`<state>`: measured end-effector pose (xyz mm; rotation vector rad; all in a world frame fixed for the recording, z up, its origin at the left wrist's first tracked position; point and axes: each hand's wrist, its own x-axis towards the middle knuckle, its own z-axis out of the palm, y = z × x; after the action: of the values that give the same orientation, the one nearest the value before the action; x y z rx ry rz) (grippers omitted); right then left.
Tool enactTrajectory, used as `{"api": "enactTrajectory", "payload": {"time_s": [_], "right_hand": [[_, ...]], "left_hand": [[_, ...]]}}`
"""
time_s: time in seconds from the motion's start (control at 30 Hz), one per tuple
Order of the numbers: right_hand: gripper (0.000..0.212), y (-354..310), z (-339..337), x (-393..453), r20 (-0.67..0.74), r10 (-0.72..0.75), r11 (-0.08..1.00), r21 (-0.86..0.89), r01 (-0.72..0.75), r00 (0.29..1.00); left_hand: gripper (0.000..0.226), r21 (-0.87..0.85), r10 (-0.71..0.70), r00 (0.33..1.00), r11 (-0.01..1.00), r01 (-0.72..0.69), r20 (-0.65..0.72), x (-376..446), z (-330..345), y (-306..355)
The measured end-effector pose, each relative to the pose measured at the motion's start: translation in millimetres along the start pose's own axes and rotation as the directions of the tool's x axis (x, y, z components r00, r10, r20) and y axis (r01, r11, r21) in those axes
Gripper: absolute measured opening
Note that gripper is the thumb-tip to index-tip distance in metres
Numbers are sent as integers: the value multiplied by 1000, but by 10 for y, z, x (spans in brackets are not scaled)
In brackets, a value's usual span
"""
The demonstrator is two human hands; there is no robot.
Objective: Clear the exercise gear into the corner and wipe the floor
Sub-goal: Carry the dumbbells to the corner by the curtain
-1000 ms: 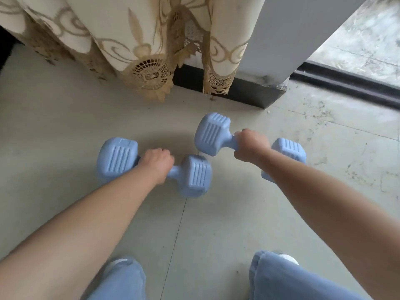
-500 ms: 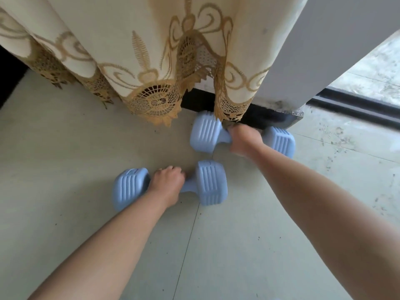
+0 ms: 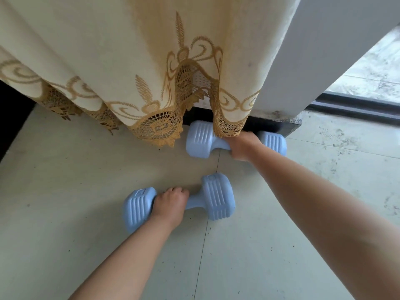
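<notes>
Pale blue, the nearer dumbbell point(image 3: 179, 202) was gripped at its handle by the left hand point(image 3: 171, 204), fingers curled round it, low over the tiled floor point(image 3: 65, 191). Farther off, the second dumbbell point(image 3: 201, 139) was clasped by the right hand point(image 3: 242, 146) against the dark skirting point(image 3: 272, 124), under the cream lace-edged curtain point(image 3: 129, 61).

Arms: both of your forearms are bare, with no sleeve showing in the view.
Left hand point(image 3: 170, 205): you wear no glove, ring or band.
Right hand point(image 3: 242, 146): likewise ungloved, wrist unadorned.
</notes>
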<state>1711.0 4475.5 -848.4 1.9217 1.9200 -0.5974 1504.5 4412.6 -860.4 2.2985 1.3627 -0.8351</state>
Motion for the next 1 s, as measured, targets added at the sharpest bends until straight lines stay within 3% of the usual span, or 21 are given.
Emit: {"api": "enactTrajectory", "payload": {"time_s": [0.13, 0.2, 0.3, 0.4, 0.5, 0.7, 1.0], "right_hand": [[40, 171, -55, -222, -151, -83, 995, -67, 73, 985], [30, 328, -6, -395, -335, -172, 983, -116, 141, 926], [30, 604, 178, -681, -448, -94, 996, -45, 83, 889], [29, 717, 267, -943, -397, 86, 983, 183, -14, 914], [43, 783, 374, -1097, -276, 205, 958, 251, -136, 939], [73, 715, 467, -1199, -135, 241, 939, 284, -196, 961], [76, 690, 451, -1183, -118, 232, 942, 275, -193, 965]], "left_hand": [[32, -8, 6, 1000, 1000, -6, -19, 3, -37, 22], [35, -7, 24, 999, 1000, -24, -23, 17, -53, 58], [34, -3, 69, 997, 998, -69, -32, 87, -113, 170], [36, -5, 107, 993, 994, -108, -47, 205, -217, 361], [38, 9, 152, 987, 988, -151, -62, 287, -311, 552], [38, 112, 239, 969, 967, -231, -67, 340, -429, 734], [36, 143, 291, 951, 951, -275, -102, 438, -459, 754]]}}
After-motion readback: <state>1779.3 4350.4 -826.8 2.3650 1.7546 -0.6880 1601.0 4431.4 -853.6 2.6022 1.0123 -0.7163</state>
